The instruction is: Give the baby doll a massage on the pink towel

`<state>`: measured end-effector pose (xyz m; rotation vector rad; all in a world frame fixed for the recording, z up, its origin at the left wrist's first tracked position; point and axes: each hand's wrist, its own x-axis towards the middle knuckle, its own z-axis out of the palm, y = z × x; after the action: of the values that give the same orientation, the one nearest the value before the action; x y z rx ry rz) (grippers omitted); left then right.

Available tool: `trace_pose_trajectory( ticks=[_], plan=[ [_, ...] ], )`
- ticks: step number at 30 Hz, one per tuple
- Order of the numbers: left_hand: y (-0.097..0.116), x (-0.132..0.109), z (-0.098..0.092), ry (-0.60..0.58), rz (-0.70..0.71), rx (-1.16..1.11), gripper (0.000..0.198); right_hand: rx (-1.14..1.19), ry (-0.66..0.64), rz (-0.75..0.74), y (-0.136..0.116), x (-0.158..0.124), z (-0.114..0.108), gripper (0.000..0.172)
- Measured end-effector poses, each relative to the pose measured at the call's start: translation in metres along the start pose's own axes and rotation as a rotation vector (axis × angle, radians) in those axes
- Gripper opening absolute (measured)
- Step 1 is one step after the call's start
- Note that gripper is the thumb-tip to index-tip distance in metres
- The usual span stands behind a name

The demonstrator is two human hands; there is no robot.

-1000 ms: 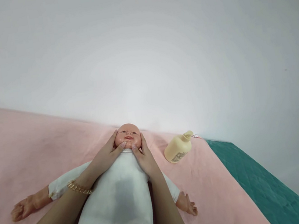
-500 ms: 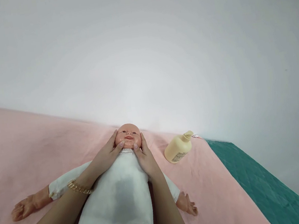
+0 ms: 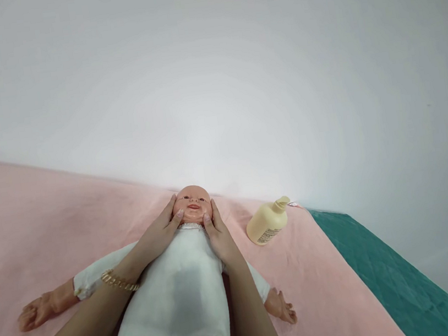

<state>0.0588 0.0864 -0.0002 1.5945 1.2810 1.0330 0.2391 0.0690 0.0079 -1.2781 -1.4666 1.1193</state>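
A baby doll (image 3: 179,296) in a white suit lies on its back on a pink blanket (image 3: 32,228), head toward the wall. My left hand (image 3: 159,235), with a gold bracelet at the wrist, cups the left side of the doll's head (image 3: 191,204), thumb by the chin. My right hand (image 3: 218,236) cups the other side, thumb under the chin. The fingers of both hands curve round the head.
A cream lotion bottle (image 3: 266,222) lies on its side on the blanket, right of the doll's head. A teal mat (image 3: 394,283) shows beyond the blanket's right edge. A plain white wall stands right behind the doll's head.
Both thumbs have slid slightly apart along the doll's chin, toward the cheeks. The doll and the bottle have stayed in place.
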Motion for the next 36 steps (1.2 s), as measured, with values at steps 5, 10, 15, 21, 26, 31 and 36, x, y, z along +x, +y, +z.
trace_pose_trajectory(
  ticks=[5, 10, 15, 21, 26, 31, 36],
  plan=[
    [0.002, -0.001, -0.001, -0.009, 0.029, -0.007, 0.085, -0.006, 0.010, 0.007, -0.001, 0.000, 0.000, 0.108],
    [0.006, -0.004, 0.001, 0.007, 0.019, -0.029, 0.085, -0.010, 0.009, 0.020, -0.002, -0.001, 0.000, 0.105],
    [0.007, -0.004, 0.002, 0.020, -0.041, -0.025, 0.090, -0.002, -0.003, 0.027, -0.008, -0.004, 0.001, 0.106],
    [0.010, -0.006, 0.000, -0.013, -0.062, -0.053, 0.098, 0.015, -0.005, 0.026, -0.009, -0.004, 0.002, 0.110],
    [0.014, -0.008, 0.002, -0.008, -0.083, -0.073, 0.099, 0.034, -0.010, 0.010, -0.004, -0.001, 0.003, 0.110],
    [0.013, -0.008, 0.003, 0.013, -0.052, -0.070, 0.095, 0.037, -0.002, -0.006, -0.002, 0.000, 0.003, 0.110],
    [0.015, -0.009, 0.003, 0.020, -0.055, -0.061, 0.094, 0.025, -0.002, -0.012, -0.002, -0.001, 0.003, 0.109]
  ],
)
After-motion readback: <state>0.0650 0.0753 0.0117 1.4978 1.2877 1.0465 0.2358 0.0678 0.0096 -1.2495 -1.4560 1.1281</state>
